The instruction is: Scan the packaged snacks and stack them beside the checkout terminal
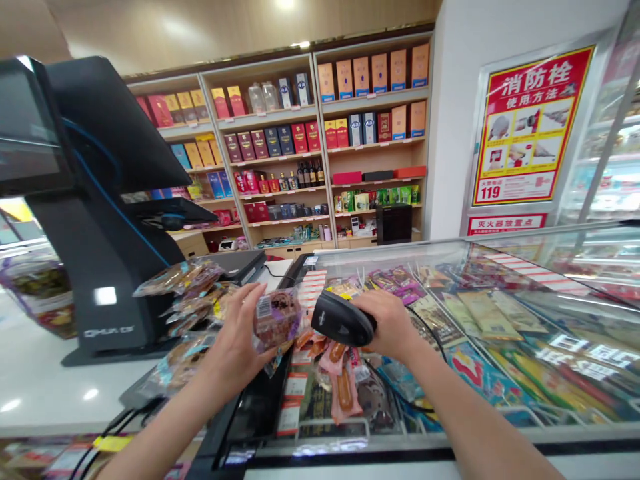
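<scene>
Holding a packet (279, 318) in the half-curled left hand (239, 327), at nine o'clock from the scanner (343, 320) clasped in the tightly curled right hand (391, 323). Probably light, soft (slick too, likely); best pinched gently by the edges.

a checkout terminal (115, 267) stands on a counter (40, 393) at the left of the frame, with a wrapped bundle (37, 293) partly behind its stem at the left edge. snack packs (187, 283) are heaped just right of the stem. near the centre, the left hand (235, 333) holds a single pack (277, 317), left of a scanner (343, 320) in the right hand (393, 323). sausage packets (345, 390) show below the scanner, at the near left part of a glass-topped freezer (400, 459) filling the lower right; flat packets (487, 313) lie inside it. behind, shelves (380, 159) span the upper middle, bearing boxes (363, 77). at the upper right, a poster (535, 127) hangs right of the shelves.
</scene>
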Tool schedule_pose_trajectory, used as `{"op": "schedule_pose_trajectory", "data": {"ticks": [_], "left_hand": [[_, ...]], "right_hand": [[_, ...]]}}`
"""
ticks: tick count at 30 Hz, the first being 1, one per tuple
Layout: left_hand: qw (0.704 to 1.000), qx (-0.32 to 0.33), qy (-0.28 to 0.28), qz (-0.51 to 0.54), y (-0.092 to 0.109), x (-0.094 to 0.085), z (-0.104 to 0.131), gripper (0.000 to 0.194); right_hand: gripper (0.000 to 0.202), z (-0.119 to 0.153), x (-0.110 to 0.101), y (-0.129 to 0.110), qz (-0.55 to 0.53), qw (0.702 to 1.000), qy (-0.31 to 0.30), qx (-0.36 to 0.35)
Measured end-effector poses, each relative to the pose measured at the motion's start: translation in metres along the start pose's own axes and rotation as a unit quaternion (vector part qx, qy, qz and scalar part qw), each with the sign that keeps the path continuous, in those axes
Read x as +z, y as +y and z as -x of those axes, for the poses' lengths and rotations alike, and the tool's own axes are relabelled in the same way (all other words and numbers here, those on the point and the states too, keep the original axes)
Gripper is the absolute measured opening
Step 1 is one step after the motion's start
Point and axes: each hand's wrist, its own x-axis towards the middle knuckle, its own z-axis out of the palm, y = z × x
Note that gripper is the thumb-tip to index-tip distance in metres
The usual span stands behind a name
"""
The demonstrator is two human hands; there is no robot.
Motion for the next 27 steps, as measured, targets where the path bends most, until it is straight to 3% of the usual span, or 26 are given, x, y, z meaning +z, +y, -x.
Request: {"op": "schedule_pose_trajectory", "data": {"ticks": [6, 14, 17, 20, 23, 27], "left_hand": [[0.999, 0.025, 0.004, 0.046, 0.022, 0.014, -0.01, 0.094], [0.998, 0.016, -0.009, 0.054, 0.022, 0.018, -0.007, 0.096], [0.998, -0.001, 0.005, 0.061, 0.022, 0.015, -0.006, 0.093], [0.991, -0.07, 0.032, 0.108, 0.026, 0.021, -0.005, 0.093], [0.97, -0.143, 0.033, 0.195, 0.036, 0.039, -0.004, 0.089], [0.951, -0.157, -0.028, 0.265, 0.053, 0.073, -0.008, 0.073]], "right_hand": [[0.021, -0.002, 0.0, -0.005, -0.007, 1.0, -0.001, 0.0], [0.019, -0.004, 0.002, -0.007, -0.017, 0.999, -0.027, 0.003], [0.021, -0.003, 0.0, -0.003, -0.01, 1.0, 0.013, 0.006], [0.017, -0.001, -0.007, 0.005, 0.031, 0.995, 0.091, 0.035], [0.017, 0.001, -0.013, 0.016, 0.057, 0.983, 0.158, 0.072], [0.022, 0.003, -0.017, 0.026, 0.074, 0.975, 0.184, 0.097]]}}
